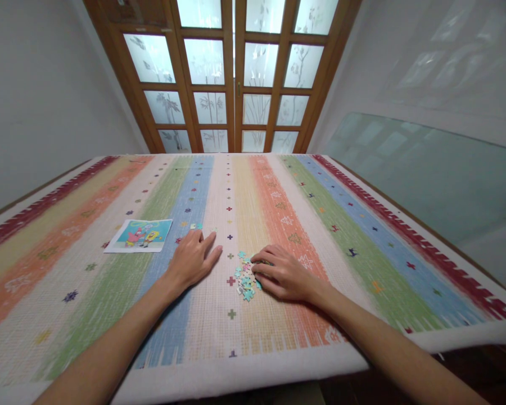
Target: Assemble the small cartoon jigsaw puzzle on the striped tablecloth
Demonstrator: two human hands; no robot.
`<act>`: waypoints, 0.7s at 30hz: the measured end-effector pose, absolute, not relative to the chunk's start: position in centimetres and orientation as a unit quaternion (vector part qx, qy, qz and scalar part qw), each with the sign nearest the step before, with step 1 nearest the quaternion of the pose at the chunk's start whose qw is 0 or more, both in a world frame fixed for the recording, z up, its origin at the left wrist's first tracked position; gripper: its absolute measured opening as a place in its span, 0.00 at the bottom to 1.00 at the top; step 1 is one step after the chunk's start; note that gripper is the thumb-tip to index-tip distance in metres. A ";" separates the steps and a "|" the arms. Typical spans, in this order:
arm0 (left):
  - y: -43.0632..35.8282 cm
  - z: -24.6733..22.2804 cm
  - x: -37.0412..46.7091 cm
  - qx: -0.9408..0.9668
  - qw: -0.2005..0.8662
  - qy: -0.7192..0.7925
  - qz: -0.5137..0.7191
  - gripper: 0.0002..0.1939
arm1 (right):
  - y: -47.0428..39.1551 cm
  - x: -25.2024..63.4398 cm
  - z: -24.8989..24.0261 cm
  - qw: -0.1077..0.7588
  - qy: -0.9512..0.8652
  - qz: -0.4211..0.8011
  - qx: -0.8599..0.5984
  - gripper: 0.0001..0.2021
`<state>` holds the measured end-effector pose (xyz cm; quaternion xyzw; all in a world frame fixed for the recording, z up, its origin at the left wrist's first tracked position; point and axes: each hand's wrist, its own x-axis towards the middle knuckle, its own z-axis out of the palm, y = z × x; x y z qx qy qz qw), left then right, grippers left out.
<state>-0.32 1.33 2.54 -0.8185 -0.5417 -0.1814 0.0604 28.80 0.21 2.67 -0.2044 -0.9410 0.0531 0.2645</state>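
Note:
My left hand (191, 257) rests on the striped tablecloth, thumb and index finger apart. Its other fingertips are close to a few small light-blue and white jigsaw puzzle pieces (199, 226); whether they touch is unclear. To the right, a loose pile of jigsaw puzzle pieces (245, 286), mostly turquoise with some yellow and pink, lies on the cloth. My right hand (283, 273) covers the pile's right side, its fingers bent around pieces there. Some of those pieces are hidden beneath the fingers. Left of my left hand lies a picture card (145, 236) with cartoon figures on turquoise.
A striped tablecloth (109, 315) with small woven motifs covers the large table up to its near edge. Beyond the far edge stand wooden doors (235, 84) with frosted panes. A glass panel (425, 180) is along the right wall.

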 end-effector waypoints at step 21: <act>1.6 2.9 -0.3 -0.817 0.024 -0.527 -0.231 0.21 | 0.2 28.7 3.0 0.269 -0.941 0.042 -0.200 0.10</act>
